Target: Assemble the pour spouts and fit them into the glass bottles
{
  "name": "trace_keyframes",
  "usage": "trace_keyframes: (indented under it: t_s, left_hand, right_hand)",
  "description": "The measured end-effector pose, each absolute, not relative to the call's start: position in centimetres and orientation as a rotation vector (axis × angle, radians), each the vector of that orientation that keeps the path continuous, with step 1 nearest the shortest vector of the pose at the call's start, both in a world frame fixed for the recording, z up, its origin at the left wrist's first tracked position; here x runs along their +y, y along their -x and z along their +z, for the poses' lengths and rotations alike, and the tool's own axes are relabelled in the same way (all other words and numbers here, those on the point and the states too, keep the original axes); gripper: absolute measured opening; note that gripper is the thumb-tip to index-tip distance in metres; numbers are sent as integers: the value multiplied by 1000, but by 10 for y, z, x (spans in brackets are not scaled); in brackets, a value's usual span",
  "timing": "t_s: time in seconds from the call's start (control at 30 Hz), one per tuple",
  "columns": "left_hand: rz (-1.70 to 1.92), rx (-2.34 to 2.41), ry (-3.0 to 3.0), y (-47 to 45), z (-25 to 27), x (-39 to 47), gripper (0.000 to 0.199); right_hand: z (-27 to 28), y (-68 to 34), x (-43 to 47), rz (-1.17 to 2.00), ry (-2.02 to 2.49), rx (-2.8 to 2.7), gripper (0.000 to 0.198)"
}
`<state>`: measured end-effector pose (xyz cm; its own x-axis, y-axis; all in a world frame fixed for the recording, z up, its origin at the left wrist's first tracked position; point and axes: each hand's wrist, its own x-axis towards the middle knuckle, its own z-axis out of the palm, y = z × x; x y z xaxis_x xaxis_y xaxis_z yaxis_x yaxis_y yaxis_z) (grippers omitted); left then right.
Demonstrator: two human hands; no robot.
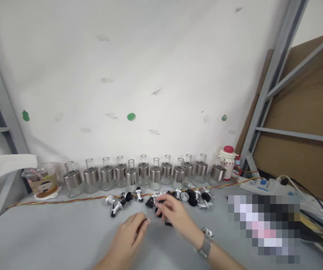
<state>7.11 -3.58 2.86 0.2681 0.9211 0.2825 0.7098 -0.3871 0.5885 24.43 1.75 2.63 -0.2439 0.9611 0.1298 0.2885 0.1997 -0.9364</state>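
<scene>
A row of several glass bottles with silver metal collars stands along the white wall. In front of them lie several loose black and silver pourer caps on the grey table. My right hand, with a metal watch on the wrist, reaches into the caps and its fingers close on a black cap. My left hand rests on the table just left of it, fingers curled, and I cannot see anything in it.
A plastic cup with a drink stands at the left end of the row, a red-topped white bottle at the right. A twisted red-yellow cable runs along the table. A power strip and cables lie at the right by a metal rack.
</scene>
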Motion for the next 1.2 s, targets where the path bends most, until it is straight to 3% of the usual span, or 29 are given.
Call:
trace_keyframes:
  t_s: [0.07,0.1,0.43,0.7,1.03,1.2]
  left_hand:
    - [939,1415,-1984,-73,29,-35,31]
    - [964,1365,-1891,-75,28,-35,31]
    - [1077,1089,-1415,-79,18,-26,29]
    - [1190,1055,-1249,-72,19,-23,33]
    - [1309,1093,-1175,-69,24,-18,36]
    - [1220,1137,-1074,-69,19,-18,40]
  right_hand:
    - [35,-269,29,523,1495,-1871,21]
    - [38,-283,35,396,1578,-1856,21]
    - [24,-313,53,46,1876,-1872,21]
    - [23,-311,53,146,1794,-1825,10]
    - [35,-291,47,678,1444,-1720,15]
    - [27,-278,38,706,1442,-1655,17]
